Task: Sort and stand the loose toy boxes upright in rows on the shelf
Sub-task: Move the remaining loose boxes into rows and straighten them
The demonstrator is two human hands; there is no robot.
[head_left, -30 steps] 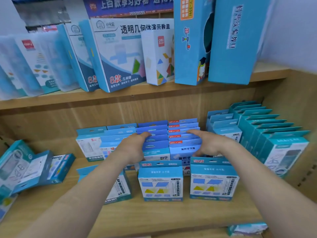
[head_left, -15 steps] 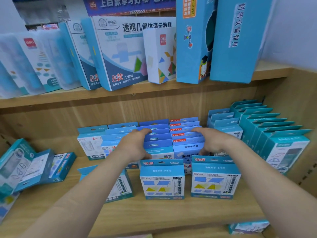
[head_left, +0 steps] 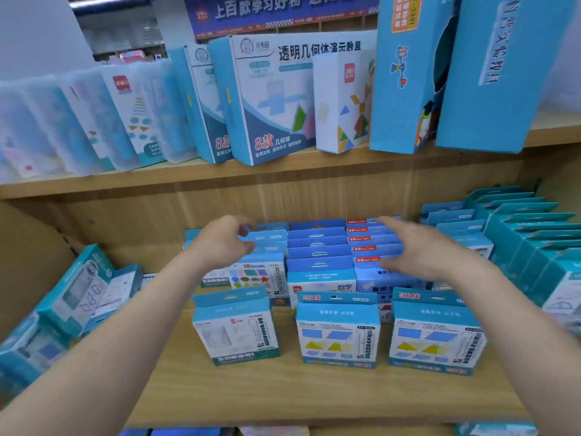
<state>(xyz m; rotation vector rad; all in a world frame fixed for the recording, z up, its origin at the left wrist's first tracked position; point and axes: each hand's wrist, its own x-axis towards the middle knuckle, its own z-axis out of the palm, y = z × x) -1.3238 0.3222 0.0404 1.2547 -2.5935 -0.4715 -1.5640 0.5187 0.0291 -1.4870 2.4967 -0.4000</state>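
Small blue toy boxes stand in rows on the lower wooden shelf (head_left: 283, 394). My left hand (head_left: 224, 243) hovers over the left row (head_left: 270, 245), fingers loosely curled and holding nothing. My right hand (head_left: 419, 251) is spread flat over the right side of the red-labelled row (head_left: 364, 243), its thumb near the front box. Between them runs a blue-tabbed row (head_left: 317, 247). In front stand three upright boxes: one with a white front (head_left: 235, 328) and two with yellow and blue shapes, the middle one (head_left: 338, 332) and the right one (head_left: 435, 335).
Several loose teal boxes (head_left: 81, 287) lean and lie at the shelf's left end. Teal boxes (head_left: 534, 237) stand in rows at the right. The upper shelf (head_left: 283, 174) holds large blue and white boxes. Bare wood shows along the front edge.
Both hands have let go of the two middle rows and lifted. My left hand has shifted left over the left row. My right hand has opened and spread.
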